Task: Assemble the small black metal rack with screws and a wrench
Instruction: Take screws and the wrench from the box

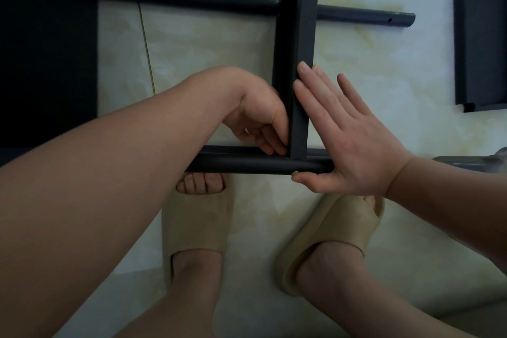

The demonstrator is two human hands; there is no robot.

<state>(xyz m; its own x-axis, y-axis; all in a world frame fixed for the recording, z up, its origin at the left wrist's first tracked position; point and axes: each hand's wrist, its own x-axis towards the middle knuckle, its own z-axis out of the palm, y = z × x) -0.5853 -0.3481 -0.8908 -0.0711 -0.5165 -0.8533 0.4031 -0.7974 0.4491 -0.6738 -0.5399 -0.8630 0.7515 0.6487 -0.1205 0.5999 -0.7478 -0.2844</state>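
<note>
Rack (299,35) on the floor tiles (208,44), its shelf panel (301,107) meeting the near tube (247,166). Left hand (260,118) curls its fingers into the inside corner, hiding the joint; can't tell if it's pinching anything. Right hand (348,140) flat, fingers spread, pressed against the panel's other face. Loose panel (480,44) well right, slippers (197,225) just beneath the tube.

Wearing chunky beige slide sandals, each moulded in one piece with a broad rounded strap: left sandal (196,223) showing toes at its open front, right sandal (329,230) matching.
</note>
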